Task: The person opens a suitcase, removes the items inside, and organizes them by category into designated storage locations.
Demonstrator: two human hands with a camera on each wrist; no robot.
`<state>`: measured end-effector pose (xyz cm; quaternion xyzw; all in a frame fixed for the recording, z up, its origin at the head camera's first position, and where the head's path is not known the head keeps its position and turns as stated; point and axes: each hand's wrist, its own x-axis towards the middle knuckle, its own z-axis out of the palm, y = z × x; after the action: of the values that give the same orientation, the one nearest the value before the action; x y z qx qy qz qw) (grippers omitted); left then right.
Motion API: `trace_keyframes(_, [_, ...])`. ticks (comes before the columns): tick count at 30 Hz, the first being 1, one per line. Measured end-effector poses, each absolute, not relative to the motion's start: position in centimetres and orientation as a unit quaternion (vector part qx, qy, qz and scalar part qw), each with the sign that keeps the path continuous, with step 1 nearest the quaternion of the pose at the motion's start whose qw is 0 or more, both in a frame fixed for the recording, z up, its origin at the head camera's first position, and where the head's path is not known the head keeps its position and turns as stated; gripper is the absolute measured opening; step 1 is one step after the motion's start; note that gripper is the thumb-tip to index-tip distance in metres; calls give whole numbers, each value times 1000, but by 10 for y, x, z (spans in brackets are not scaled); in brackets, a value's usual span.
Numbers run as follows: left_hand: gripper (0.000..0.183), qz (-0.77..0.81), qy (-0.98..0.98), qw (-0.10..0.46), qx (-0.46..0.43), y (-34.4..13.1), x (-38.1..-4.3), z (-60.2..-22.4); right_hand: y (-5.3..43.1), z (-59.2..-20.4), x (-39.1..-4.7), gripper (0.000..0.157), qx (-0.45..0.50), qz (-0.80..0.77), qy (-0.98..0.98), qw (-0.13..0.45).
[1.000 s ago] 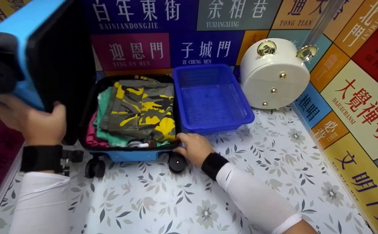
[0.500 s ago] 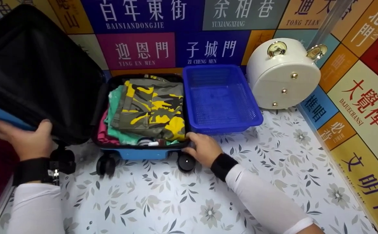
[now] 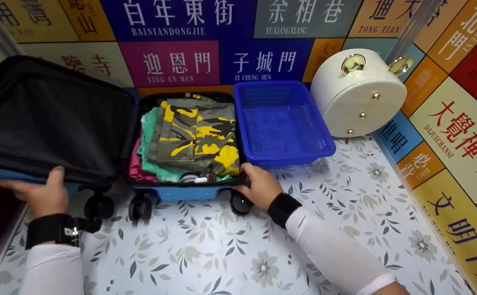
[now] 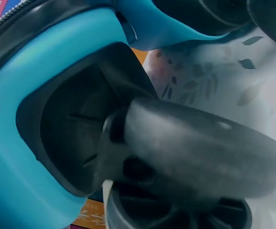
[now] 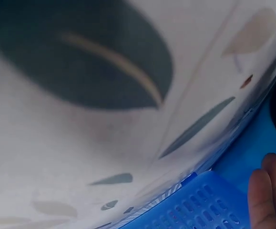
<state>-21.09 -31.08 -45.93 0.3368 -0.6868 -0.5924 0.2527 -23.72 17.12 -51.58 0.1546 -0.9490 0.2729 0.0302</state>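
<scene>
A blue suitcase (image 3: pixel 189 193) lies spread on its hinge, its black-lined lid (image 3: pixel 58 119) leaning low to the left. My left hand (image 3: pixel 47 196) holds the lid's near edge, thumb over the rim and fingers under the blue shell. Its wheels and blue shell (image 4: pixel 14 143) fill the left wrist view, where that hand is not seen. At the suitcase's near right corner my right hand (image 3: pixel 263 185) grips the rim above a wheel (image 3: pixel 241 203). Inside lie folded camouflage clothing (image 3: pixel 197 137), green fabric (image 3: pixel 150 159), pink fabric (image 3: pixel 140 172) and small items along the near edge.
A blue plastic basket (image 3: pixel 285 157) stands against the suitcase's right side. Further right is a round white case (image 3: pixel 345 108) with gold handles. Printed panels enclose the back and sides, and a leaf-patterned surface (image 3: pixel 205 241) lies in front.
The lid has swung down to the left with my left hand on its edge. My right hand stays at the suitcase corner. The view has shifted slightly.
</scene>
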Motion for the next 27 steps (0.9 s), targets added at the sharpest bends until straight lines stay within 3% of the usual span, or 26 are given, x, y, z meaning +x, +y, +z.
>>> trace_keyframes(5, [120,-597,-681,224,359,-317,-205,-475,166,-515,-238,40,156,263,-951,32])
trace_keyframes(15, [119,-659,-647,110,367,-323,-195,-487,163,-513,-237,41,155,259,-953,31])
trace_keyframes(27, [118,-665,-656,53,353,-308,-206,-499,170,-513,-237,45,139,263,-954,36])
